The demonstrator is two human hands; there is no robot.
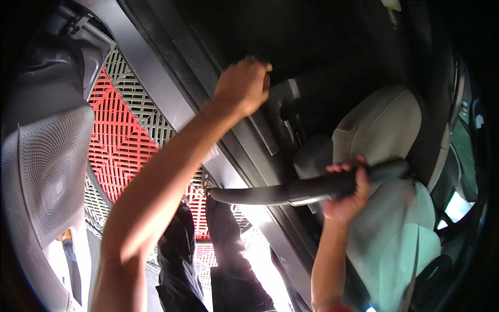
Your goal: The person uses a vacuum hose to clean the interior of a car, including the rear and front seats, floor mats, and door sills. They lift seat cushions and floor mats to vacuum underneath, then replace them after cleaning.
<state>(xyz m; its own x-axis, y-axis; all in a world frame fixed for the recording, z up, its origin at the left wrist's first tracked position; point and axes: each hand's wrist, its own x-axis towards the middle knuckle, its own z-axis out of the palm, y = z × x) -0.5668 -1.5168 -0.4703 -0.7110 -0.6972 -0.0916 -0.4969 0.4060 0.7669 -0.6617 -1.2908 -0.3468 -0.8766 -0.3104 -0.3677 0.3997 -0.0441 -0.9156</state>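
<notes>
My right hand [347,191] is wrapped around the black handle of a vacuum hose [304,191], in front of the car seat. From there the ribbed hose runs left across the door sill [234,179]. The handle's far end is blurred against the seat cushion [374,124]. My left hand [245,84] is over the dark footwell [296,39], its fingers curled. Deep shadow hides whether those fingers hold anything.
An open car door with a perforated speaker grille [56,183] stands at the left. Red and grey slatted floor tiles [117,144] lie outside the sill. My legs in dark trousers [230,249] are below. A seat belt [415,257] crosses the light seat.
</notes>
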